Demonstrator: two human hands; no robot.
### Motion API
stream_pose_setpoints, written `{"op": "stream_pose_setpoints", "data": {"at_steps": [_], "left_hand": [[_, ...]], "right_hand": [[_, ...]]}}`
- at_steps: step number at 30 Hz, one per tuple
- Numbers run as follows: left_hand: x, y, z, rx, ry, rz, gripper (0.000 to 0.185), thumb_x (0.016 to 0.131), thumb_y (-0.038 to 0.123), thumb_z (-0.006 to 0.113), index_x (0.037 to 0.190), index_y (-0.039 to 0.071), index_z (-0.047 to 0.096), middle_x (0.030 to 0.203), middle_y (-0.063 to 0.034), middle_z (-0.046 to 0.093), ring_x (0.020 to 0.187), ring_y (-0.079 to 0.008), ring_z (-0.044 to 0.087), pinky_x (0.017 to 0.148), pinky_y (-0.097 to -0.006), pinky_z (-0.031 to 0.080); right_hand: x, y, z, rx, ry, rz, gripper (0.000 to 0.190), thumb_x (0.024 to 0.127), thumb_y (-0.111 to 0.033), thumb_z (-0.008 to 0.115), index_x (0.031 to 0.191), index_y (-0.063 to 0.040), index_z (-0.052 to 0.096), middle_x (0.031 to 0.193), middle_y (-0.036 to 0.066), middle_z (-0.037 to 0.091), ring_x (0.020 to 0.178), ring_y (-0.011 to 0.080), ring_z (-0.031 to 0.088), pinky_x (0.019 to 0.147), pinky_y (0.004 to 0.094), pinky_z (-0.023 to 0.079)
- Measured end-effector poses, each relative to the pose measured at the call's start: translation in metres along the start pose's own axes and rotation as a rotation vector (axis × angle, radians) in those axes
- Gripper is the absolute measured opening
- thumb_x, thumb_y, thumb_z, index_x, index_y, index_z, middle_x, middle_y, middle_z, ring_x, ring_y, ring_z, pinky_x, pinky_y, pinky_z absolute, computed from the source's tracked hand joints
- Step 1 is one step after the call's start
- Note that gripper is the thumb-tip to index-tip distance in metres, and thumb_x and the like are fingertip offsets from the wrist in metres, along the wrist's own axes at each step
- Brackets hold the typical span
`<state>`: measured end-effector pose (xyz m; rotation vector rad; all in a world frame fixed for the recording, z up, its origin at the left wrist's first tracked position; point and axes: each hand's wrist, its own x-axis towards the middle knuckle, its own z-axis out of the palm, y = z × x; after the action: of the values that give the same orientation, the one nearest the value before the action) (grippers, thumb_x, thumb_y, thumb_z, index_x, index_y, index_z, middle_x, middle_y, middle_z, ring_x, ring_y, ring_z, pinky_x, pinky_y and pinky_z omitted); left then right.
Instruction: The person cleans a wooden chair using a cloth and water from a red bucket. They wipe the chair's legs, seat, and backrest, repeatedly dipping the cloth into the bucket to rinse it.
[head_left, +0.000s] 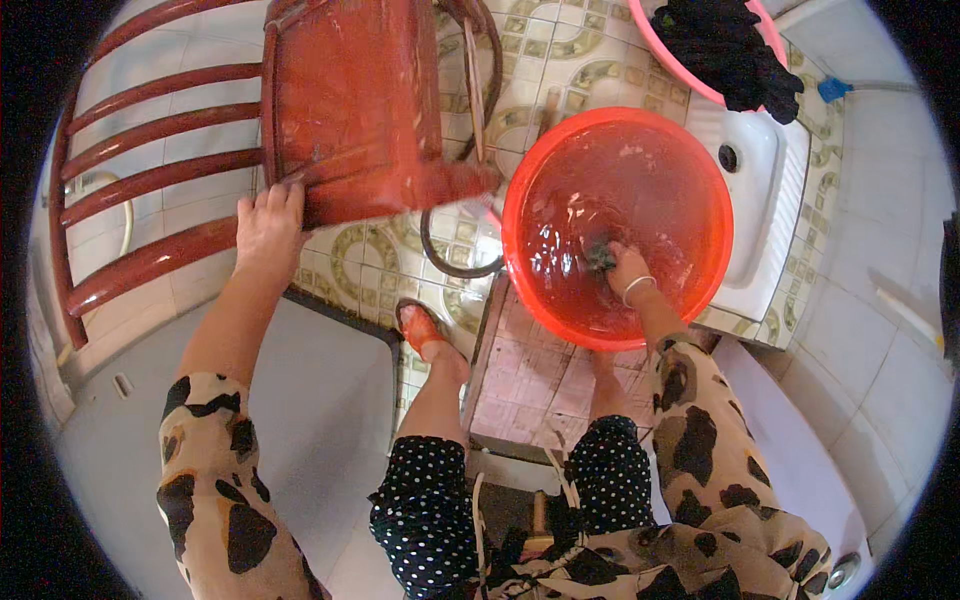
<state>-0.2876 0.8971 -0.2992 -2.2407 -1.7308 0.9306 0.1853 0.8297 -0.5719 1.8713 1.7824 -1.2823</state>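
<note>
On the left, a red-brown wooden chair (345, 97) is tipped on its side, its slatted backrest towards the left wall. My left hand (268, 229) grips the chair where the seat meets the back, fingers over the edge. Before me stands a round red plastic basin (617, 115) holding rippling water. My right hand (630, 273), with a light bangle at the wrist, reaches into it and holds a small dark greenish cloth or scouring pad (601, 256) at the water. The hand partly hides that piece.
A white squat toilet pan (750, 195) lies right of the basin. Behind it, a pink tub (667, 60) holds black cloth (724, 49) hanging over its rim. A grey panel (322, 367) lies at left. Patterned tiles (360, 247) cover the floor near my sandalled foot (424, 330).
</note>
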Motion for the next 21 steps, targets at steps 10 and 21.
{"op": "stream_pose_setpoints", "data": {"at_steps": [10,21], "left_hand": [[-0.06,0.013,0.014,-0.315,-0.241,-0.271,0.061,0.061,0.013,0.068,0.119,0.008,0.05,0.112,-0.0134,0.048,0.111,-0.0286,0.043,0.094,-0.0444,0.031],[-0.051,0.127,0.019,-0.735,0.163,-0.761,0.053,0.089,0.029,0.047,0.136,0.007,0.034,0.141,-0.0169,0.032,0.133,-0.0314,0.025,0.108,-0.0522,0.011]], "right_hand": [[0.026,0.043,0.0,-0.16,0.701,0.108,0.058,0.07,-0.03,0.068,0.118,-0.003,0.049,0.103,0.023,0.059,0.094,0.0374,0.057,0.078,0.0444,0.048],[-0.105,-0.251,-0.115,1.33,-0.212,-0.421,0.028,0.08,-0.01,0.059,0.107,-0.004,0.058,0.1,0.005,0.061,0.09,0.023,0.06,0.081,0.0362,0.05]]}}
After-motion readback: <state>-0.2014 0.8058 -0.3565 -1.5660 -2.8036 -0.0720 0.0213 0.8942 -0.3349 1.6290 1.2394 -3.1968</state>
